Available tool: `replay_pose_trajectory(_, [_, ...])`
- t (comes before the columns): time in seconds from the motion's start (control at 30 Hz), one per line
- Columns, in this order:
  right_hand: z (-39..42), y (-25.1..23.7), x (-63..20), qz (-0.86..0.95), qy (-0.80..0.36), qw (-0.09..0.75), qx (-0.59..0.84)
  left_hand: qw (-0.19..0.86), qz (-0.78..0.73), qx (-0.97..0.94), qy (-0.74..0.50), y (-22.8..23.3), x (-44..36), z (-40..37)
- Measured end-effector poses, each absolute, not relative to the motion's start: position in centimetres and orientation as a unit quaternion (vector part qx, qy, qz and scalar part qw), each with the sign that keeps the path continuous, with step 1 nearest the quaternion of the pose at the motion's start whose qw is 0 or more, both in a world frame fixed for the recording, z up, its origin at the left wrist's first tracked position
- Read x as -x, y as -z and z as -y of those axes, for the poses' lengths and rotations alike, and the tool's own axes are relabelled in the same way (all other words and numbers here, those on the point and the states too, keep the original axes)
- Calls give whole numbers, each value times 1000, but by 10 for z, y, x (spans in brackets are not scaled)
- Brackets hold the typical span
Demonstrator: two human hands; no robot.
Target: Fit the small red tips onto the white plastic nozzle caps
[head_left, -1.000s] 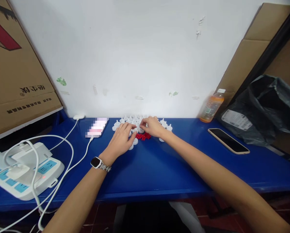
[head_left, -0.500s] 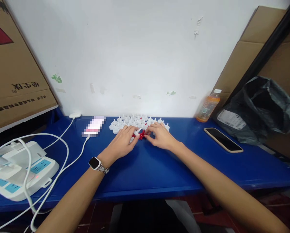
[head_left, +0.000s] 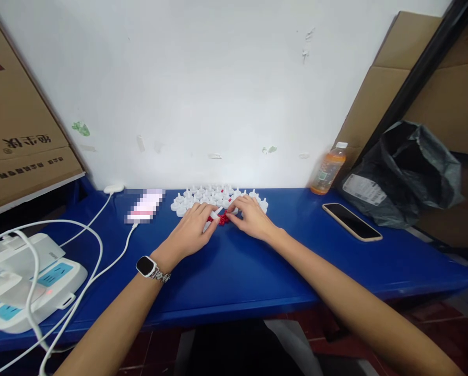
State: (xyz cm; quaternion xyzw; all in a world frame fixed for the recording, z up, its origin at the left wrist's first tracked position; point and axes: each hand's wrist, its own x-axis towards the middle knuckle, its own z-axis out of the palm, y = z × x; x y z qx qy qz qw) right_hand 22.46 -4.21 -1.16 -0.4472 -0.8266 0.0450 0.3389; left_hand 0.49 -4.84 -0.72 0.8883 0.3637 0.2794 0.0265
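Observation:
My left hand (head_left: pixel 195 225) is closed round a white nozzle cap (head_left: pixel 217 211), its pointed tip sticking out up and to the right between thumb and fingers. Just to the right, my right hand (head_left: pixel 252 216) pinches with thumb and forefinger at the edge of a heap of small red pieces (head_left: pixel 223 219); whatever lies between its fingertips is too small to tell. Behind both hands spreads a group of white nozzle caps (head_left: pixel 187 198), most standing tip up, a few with red on them. My hands partly cover the red heap and the nearest caps.
On the blue table (head_left: pixel 234 277), a power strip (head_left: pixel 54 292) with white cables and a blurred-out phone (head_left: pixel 145 206) are at the left. At the right are a phone (head_left: pixel 352 222), an orange drink bottle (head_left: pixel 328 169) and a black plastic bag (head_left: pixel 406 172). A white wall (head_left: pixel 218 78) rises behind.
The whole view has shifted slightly, so things sit a little further left. Both hands keep nearly the same pose by the red pieces, the left still holding the white nozzle cap.

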Motion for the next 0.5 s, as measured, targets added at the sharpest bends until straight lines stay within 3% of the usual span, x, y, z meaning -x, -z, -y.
replay_pose_trajectory(0.1, [42,11,-218,733,-242,474,424,24,-359,-889,-282,7,-6,50])
replay_pose_trajectory(0.2, [42,12,-210,659,-383,529,374,22,-357,-892,-277,5,-8,53])
replay_pose_trajectory(0.5, [43,9,-206,603,-436,564,359,31,-358,-892,-275,4,-11,57])
